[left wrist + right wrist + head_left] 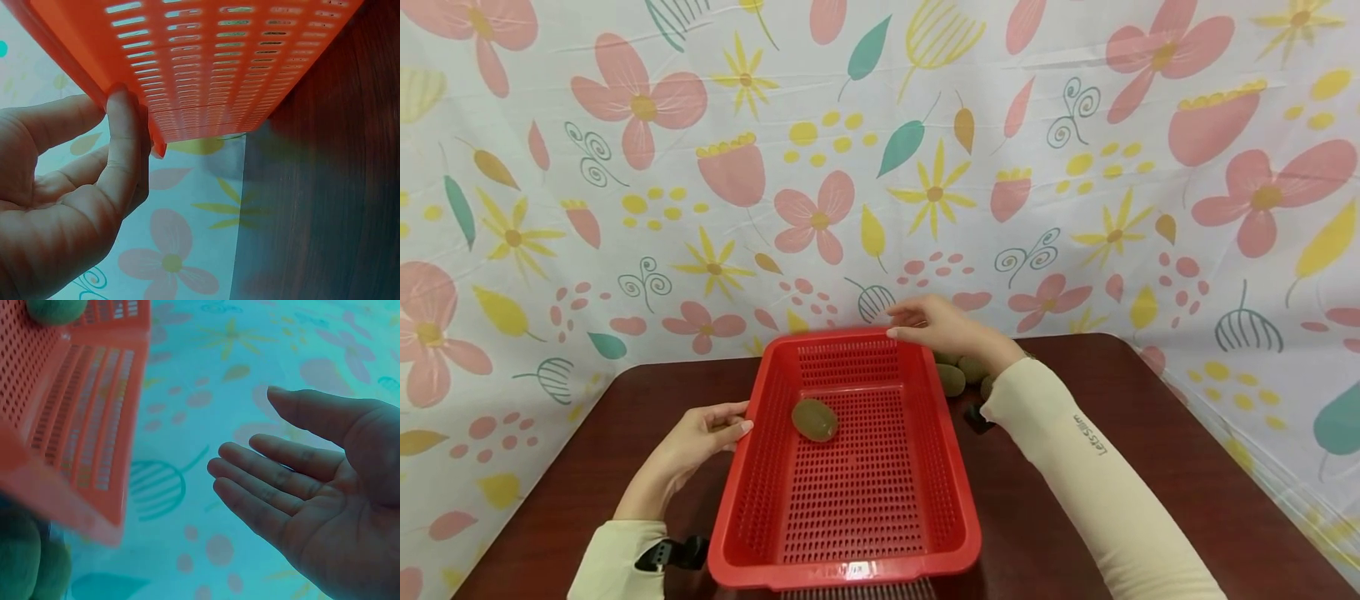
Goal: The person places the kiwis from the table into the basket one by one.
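A red plastic basket (853, 568) with slotted walls fills the middle of the head view. One brown kiwi (814, 420) lies on its perforated floor, toward the far left. My left hand (700, 437) pinches the basket's left rim between thumb and fingers; the left wrist view shows the fingertips at that rim. My right hand (943, 325) is by the far right corner, its fingers extended. In the right wrist view, a gap separates this right hand (312, 494) from the basket (134, 425). Several more kiwis (951, 381) sit just outside the right wall, partly hidden by the right arm.
A dark reddish-brown table (1060, 517) lies beneath everything. Behind it hangs a white cloth (865, 275) printed with flowers and leaves. Black straps (672, 553) are on the wrists. Something slotted and greyish (857, 591) shows below the basket's near rim.
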Demonstrator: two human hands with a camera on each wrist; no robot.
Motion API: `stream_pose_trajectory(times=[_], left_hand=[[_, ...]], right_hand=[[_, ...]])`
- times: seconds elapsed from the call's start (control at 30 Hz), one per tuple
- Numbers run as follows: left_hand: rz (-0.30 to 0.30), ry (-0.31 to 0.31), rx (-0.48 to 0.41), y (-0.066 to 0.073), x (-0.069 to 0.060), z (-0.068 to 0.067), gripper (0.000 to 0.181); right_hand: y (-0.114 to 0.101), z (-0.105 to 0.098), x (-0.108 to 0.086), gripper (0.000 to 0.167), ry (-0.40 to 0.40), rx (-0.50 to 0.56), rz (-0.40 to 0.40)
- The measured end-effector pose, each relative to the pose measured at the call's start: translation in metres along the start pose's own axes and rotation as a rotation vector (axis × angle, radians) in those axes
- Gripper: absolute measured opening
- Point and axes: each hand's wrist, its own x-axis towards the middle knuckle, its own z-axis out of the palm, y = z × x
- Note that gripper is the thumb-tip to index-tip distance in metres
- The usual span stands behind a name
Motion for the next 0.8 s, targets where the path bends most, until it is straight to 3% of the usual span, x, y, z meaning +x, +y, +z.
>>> stream_pose_trajectory(times=[0.23,0.37,0.5,0.8], left_hand=[[-0.010,0.007,0.010,-0.003,0.001,0.000,0.053],[-0.020,0.010,0.009,-0.003,-0.001,0.000,0.053],[-0.024,0.009,0.005,-0.002,-0.002,0.000,0.054],[-0.021,0.010,0.005,-0.001,-0.002,0.000,0.054]], right_hand=[[0.032,-0.015,-0.028,0.045,0.058,0.058,-0.017],[0.050,-0.019,-0.046,0.046,0.081,0.071,0.022],[0.067,-0.022,-0.065,0.046,0.101,0.051,0.075],[0.100,-0.027,-0.101,0.043,0.143,-0.001,0.107]])
